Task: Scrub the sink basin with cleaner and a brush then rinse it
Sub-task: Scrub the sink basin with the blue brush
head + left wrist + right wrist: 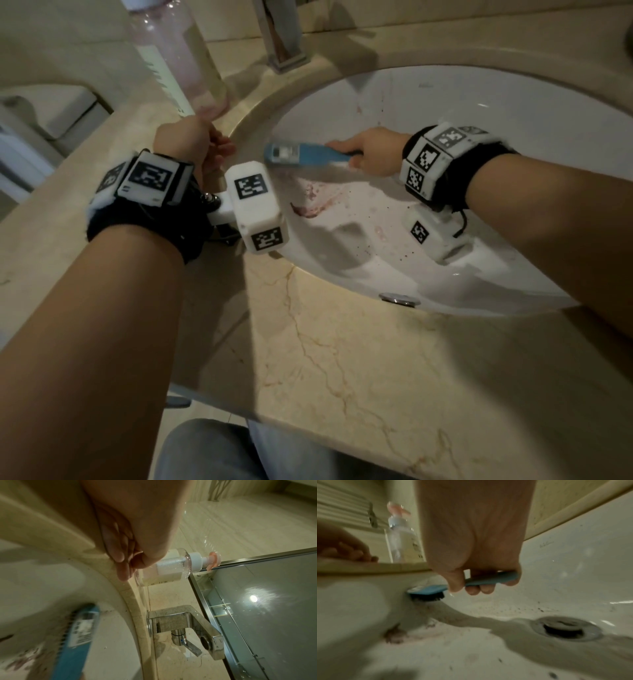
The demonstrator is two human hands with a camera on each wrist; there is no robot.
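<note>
My right hand (370,150) grips the handle of a blue scrub brush (301,154) inside the white sink basin (479,113). The brush's dark bristles (428,597) press on the basin's left wall, just below the rim. Pinkish residue (308,205) and dark specks lie on the basin floor below the brush. My left hand (205,147) rests on the marble rim at the basin's left edge, its fingers (123,568) lying together and holding nothing. A clear pump bottle of cleaner (178,58) stands on the counter just beyond that hand.
The chrome faucet (281,37) stands at the back of the counter, its spout over the basin. The drain (565,628) sits in the basin floor to the right of the brush. The beige marble counter (342,359) runs along the front. A glass panel (257,615) stands behind the faucet.
</note>
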